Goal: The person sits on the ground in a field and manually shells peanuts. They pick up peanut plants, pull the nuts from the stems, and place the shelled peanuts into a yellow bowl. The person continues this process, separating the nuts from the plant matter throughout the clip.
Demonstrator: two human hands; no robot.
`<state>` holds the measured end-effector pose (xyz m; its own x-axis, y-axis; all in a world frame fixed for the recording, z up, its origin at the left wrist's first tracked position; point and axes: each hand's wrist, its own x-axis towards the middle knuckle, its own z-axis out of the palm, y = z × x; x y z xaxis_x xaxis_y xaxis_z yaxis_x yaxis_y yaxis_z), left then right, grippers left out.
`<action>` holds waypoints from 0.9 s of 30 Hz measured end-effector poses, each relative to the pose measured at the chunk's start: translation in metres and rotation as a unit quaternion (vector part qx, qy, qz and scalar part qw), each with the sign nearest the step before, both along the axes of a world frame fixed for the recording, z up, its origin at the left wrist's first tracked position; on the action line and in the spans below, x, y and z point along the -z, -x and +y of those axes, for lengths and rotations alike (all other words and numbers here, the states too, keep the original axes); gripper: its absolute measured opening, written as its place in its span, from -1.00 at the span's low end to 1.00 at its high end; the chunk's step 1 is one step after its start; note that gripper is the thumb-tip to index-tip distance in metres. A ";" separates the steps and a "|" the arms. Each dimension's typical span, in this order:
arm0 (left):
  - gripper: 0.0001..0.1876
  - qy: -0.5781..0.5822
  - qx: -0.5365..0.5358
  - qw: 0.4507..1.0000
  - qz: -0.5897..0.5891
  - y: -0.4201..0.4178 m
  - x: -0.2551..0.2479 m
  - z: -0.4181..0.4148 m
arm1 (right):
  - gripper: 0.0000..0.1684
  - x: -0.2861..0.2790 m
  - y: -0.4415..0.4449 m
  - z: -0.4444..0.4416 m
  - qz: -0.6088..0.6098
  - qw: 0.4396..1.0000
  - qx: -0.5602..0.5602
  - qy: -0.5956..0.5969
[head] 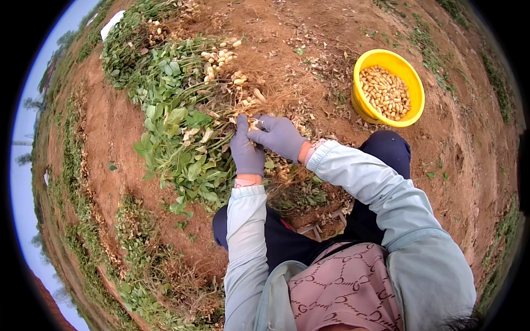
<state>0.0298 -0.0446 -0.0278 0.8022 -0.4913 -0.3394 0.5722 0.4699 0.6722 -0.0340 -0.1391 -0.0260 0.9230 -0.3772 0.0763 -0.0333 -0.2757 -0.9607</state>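
Note:
Both hands wear grey-purple knit gloves and meet at the root end of a pulled peanut plant (186,128). My left hand (247,149) grips the stems and roots, its thumb pointing up. Right beside it, my right hand (279,135) has its fingers bent over the roots, pinching near a pale peanut pod that the fingers partly hide. More peanut pods (218,58) hang in clusters on the roots just beyond the hands. To the right stands a yellow plastic bucket (359,99), partly filled with loose peanuts (385,92).
Uprooted peanut plants (136,53) lie in a row toward the upper left, with a white sheet or bag (112,25) at their far end. Another heap of plants (153,265) is at lower left. Dry leaves (319,62) litter the reddish soil. My bent knees (387,151) flank the work.

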 end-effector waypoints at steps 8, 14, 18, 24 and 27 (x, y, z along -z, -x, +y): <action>-0.51 0.040 0.007 0.999 0.019 -0.024 0.022 0.013 | -0.64 -0.037 0.029 -0.007 0.023 0.965 -0.040 0.259; -0.34 0.076 0.062 0.995 0.014 -0.017 -0.012 0.018 | -0.59 -0.086 0.075 -0.162 0.079 0.833 0.295 0.461; -0.35 0.077 0.099 0.992 -0.003 -0.020 -0.011 0.018 | -0.56 -0.078 0.107 -0.218 0.314 0.709 0.358 0.521; -0.48 -0.010 0.077 0.994 -0.071 -0.016 0.000 0.019 | -0.62 -0.077 0.053 -0.113 0.121 0.990 -0.008 -0.074; -0.52 -0.016 0.085 0.994 -0.070 -0.016 -0.001 0.014 | -0.40 -0.052 0.021 -0.055 0.079 0.987 -0.076 0.120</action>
<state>0.0460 -0.0304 -0.0272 0.7485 -0.6153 -0.2471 0.5411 0.3513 0.7641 -0.0553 -0.1945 0.0260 0.9751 -0.2216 -0.0026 -0.1176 -0.5075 -0.8536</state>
